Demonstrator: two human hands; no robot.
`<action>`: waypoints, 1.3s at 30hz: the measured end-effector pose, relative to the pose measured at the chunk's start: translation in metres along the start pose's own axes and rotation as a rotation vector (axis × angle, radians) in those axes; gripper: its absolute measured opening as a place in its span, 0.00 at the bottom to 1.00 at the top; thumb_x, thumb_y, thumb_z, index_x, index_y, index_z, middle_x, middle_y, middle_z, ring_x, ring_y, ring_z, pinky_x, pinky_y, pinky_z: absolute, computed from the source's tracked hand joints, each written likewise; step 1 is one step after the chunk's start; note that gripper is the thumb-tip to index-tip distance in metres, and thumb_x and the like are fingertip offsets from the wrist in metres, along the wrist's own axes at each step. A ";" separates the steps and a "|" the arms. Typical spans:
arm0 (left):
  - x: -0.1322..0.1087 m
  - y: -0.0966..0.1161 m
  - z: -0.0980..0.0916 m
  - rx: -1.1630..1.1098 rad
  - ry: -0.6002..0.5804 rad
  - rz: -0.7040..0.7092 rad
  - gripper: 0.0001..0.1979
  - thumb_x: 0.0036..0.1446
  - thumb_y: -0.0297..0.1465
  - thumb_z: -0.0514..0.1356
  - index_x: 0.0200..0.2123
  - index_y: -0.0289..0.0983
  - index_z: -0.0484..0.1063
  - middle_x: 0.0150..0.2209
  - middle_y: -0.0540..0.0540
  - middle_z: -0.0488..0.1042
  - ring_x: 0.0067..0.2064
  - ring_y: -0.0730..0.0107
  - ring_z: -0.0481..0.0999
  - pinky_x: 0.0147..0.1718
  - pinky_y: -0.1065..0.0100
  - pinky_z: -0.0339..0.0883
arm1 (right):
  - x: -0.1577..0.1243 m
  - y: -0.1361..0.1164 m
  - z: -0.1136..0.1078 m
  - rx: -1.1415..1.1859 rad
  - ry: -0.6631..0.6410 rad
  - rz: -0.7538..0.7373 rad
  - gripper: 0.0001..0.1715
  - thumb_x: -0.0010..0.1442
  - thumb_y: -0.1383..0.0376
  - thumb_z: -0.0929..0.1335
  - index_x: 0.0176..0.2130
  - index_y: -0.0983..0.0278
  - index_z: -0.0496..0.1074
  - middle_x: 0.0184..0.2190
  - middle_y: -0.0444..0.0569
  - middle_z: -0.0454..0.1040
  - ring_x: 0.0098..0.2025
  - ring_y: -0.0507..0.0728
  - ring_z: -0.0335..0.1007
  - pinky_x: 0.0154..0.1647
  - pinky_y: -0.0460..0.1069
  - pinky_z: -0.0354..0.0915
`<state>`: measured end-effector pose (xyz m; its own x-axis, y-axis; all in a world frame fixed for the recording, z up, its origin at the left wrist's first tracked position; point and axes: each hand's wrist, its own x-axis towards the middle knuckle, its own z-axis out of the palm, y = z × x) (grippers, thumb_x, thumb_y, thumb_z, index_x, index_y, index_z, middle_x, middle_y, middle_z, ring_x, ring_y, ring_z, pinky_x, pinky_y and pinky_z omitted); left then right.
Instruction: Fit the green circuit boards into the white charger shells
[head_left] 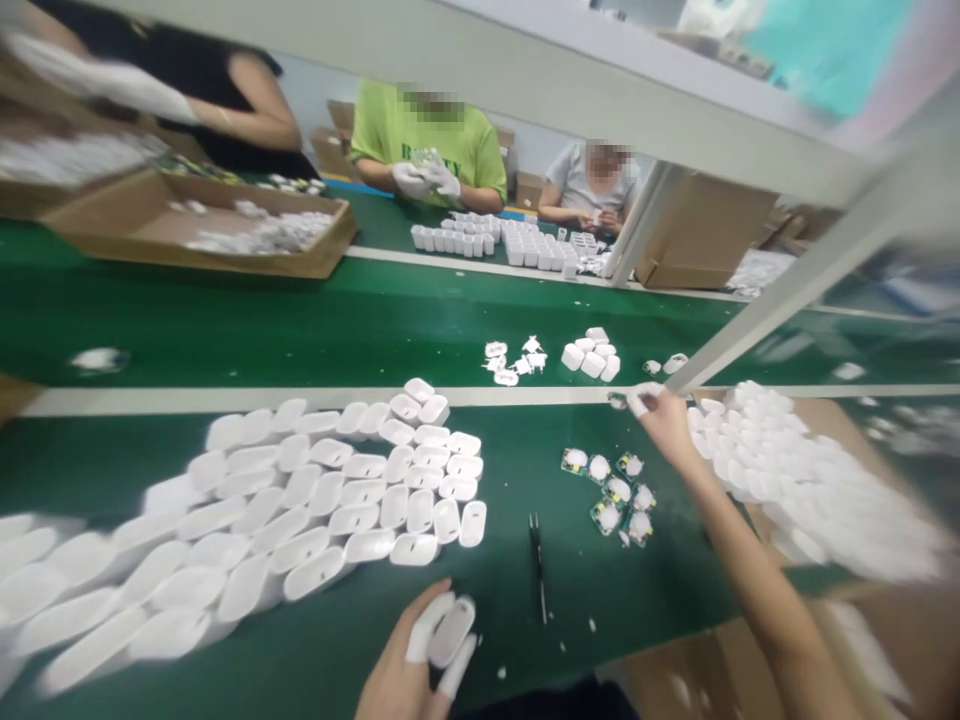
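My left hand [409, 660], with white finger cots, is closed around a white plastic shell [451, 632] at the bottom middle. Its rounded oblong face points up. At the metal rail, my right hand [664, 418], also in finger cots, pinches a small circuit board [617, 401] at its fingertips. Below that hand lie several circuit boards [618, 489] with white round parts on green bases. Black tweezers [538, 568] rest on the green table between my hands. Many white shells [364, 492] stand in rows on the left, their hollow sides mostly upward.
A heap of white shells [810, 470] lies on cardboard at the right. Beyond the rail, the green belt [360, 325] carries white brackets [517, 360] and a shell cluster [592, 355]. A slanted post [780, 290] rises near my right hand. Co-workers sit opposite, near a cardboard tray [247, 262].
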<state>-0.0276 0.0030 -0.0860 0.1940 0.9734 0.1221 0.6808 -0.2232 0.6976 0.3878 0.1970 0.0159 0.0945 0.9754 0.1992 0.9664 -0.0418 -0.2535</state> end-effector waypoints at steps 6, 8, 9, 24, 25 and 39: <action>0.000 0.009 0.002 -0.033 -0.036 0.062 0.27 0.70 0.33 0.57 0.70 0.41 0.61 0.61 0.33 0.77 0.60 0.50 0.82 0.54 0.53 0.81 | -0.074 -0.035 0.002 0.119 -0.001 -0.166 0.14 0.72 0.64 0.65 0.49 0.61 0.80 0.45 0.54 0.83 0.47 0.63 0.81 0.51 0.57 0.77; -0.003 0.006 0.001 -0.077 -0.094 0.048 0.31 0.69 0.31 0.56 0.73 0.44 0.55 0.65 0.34 0.74 0.64 0.51 0.79 0.58 0.52 0.78 | -0.065 -0.027 0.003 0.115 -0.011 -0.147 0.17 0.73 0.64 0.65 0.55 0.63 0.78 0.50 0.58 0.82 0.51 0.64 0.80 0.54 0.60 0.76; -0.004 0.004 0.001 -0.105 -0.122 0.045 0.33 0.69 0.30 0.56 0.74 0.45 0.54 0.66 0.35 0.73 0.65 0.51 0.78 0.60 0.52 0.77 | -0.056 -0.022 0.005 0.109 -0.034 -0.141 0.17 0.72 0.64 0.66 0.56 0.63 0.77 0.52 0.58 0.81 0.53 0.64 0.80 0.56 0.61 0.76; 0.013 0.022 -0.002 -0.281 -0.056 -0.019 0.29 0.62 0.28 0.64 0.66 0.41 0.69 0.56 0.38 0.78 0.56 0.52 0.82 0.56 0.55 0.77 | -0.037 -0.104 0.066 0.103 -0.245 -0.407 0.16 0.68 0.63 0.74 0.55 0.60 0.79 0.57 0.55 0.79 0.60 0.64 0.74 0.63 0.61 0.71; 0.013 0.024 -0.002 -0.295 -0.059 -0.023 0.30 0.62 0.28 0.64 0.66 0.42 0.68 0.56 0.39 0.78 0.55 0.53 0.82 0.56 0.56 0.78 | -0.039 -0.103 0.063 0.114 -0.238 -0.418 0.17 0.68 0.63 0.74 0.55 0.60 0.79 0.57 0.55 0.80 0.60 0.64 0.74 0.63 0.60 0.71; 0.021 0.030 -0.011 -0.354 -0.068 0.056 0.27 0.61 0.27 0.66 0.63 0.42 0.71 0.56 0.39 0.78 0.56 0.55 0.83 0.57 0.58 0.77 | -0.026 -0.101 0.076 0.041 -0.341 -0.301 0.11 0.73 0.60 0.71 0.50 0.65 0.77 0.49 0.51 0.80 0.50 0.59 0.79 0.54 0.60 0.76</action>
<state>-0.0108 0.0174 -0.0552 0.2789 0.9518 0.1278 0.3835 -0.2324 0.8938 0.2701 0.1923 -0.0352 -0.2797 0.9587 -0.0515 0.9280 0.2562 -0.2704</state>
